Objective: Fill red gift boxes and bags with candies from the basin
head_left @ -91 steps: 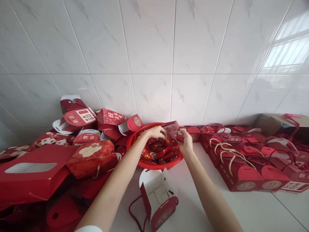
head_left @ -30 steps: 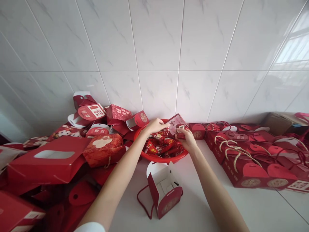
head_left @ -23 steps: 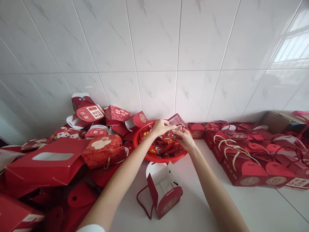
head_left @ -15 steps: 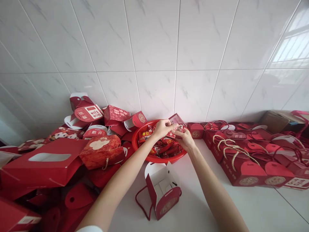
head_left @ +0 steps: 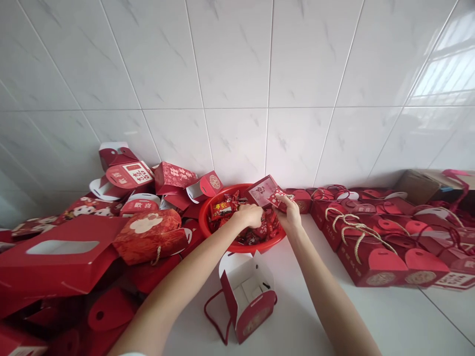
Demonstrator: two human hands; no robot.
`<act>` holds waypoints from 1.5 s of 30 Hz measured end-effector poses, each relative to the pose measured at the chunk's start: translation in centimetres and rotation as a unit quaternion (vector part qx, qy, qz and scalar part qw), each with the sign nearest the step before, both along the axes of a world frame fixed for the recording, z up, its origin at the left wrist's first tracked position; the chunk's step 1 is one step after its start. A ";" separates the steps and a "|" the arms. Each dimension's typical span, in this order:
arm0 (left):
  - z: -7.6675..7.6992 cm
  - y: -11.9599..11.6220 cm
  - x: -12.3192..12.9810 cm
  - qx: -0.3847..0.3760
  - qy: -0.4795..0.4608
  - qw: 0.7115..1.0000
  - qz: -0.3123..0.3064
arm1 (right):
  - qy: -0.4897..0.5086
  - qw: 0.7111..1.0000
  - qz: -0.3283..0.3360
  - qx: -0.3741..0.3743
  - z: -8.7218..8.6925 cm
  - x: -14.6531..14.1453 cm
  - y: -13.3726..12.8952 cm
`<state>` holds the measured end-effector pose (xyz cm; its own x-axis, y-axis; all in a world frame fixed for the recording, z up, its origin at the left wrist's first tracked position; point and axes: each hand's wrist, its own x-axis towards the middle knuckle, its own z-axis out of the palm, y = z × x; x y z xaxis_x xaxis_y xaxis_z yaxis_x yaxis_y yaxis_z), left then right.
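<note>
My left hand reaches into a red plastic basin of wrapped sweets. Its fingers curl down among the wrappers, and whatever they pinch is hidden. Over the basin's right rim, my right hand is closed on red candy packets with white print. A flat red box with a pink printed panel leans at the back of the basin, close to both hands. Between my forearms, an open red gift box with a white inside and a dark red cord handle stands in front of the basin.
Red gift boxes lie heaped on the left, many with open flaps. On the right, closed red boxes with rope handles stand in rows. A brown cardboard box sits behind them. A tiled wall rises at the back.
My left hand has moved away from my right hand and down into the sweets. The right hand keeps the packets near the rim, turned slightly. The view has shifted a little.
</note>
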<state>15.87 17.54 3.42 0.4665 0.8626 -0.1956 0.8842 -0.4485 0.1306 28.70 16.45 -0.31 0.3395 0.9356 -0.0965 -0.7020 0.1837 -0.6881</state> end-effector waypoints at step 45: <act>4.0 -10.0 -9.7 -0.146 -0.296 0.941 -0.079 | -0.431 0.804 0.361 0.194 7.1 0.5 -7.6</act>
